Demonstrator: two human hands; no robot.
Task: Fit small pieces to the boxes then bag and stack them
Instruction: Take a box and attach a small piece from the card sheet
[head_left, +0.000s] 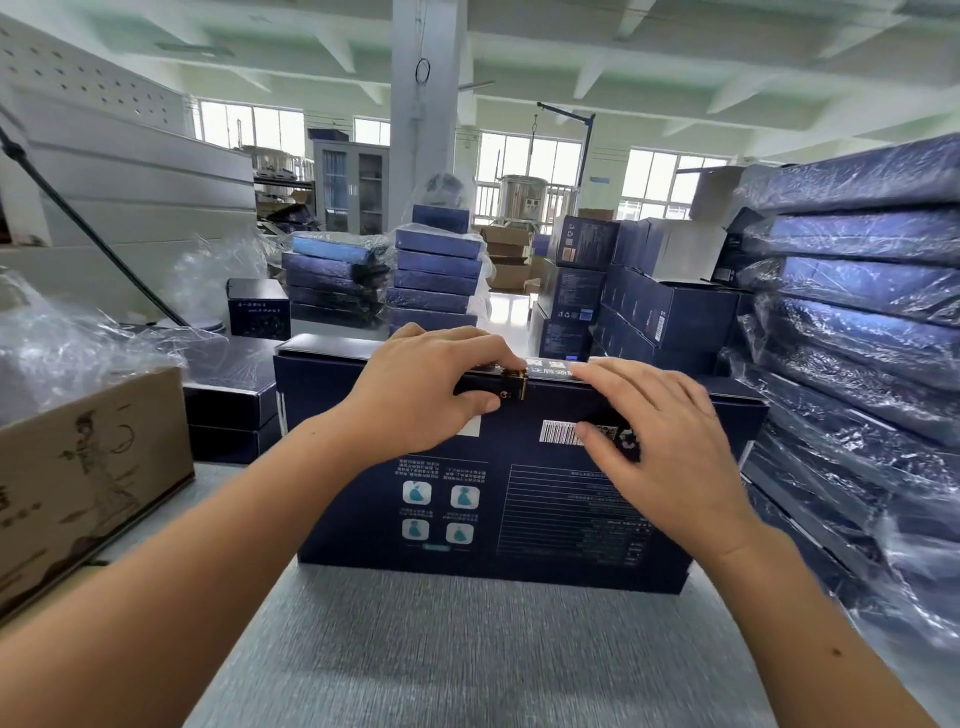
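On the grey table (467, 649) in front of me the dark blue box (467, 499) stands on its long side, printed face toward the camera. At its top edge my left hand (421, 395) holds the small dark piece (506, 387) with a gold band, fingers curled over it and thumb under. My right hand (660, 441) is just beside, fingers straight and a little apart, tips at the same edge; it is blurred, so I cannot tell if they press. At right is a stack of bagged boxes (857, 322), at left a brown carton (88, 483).
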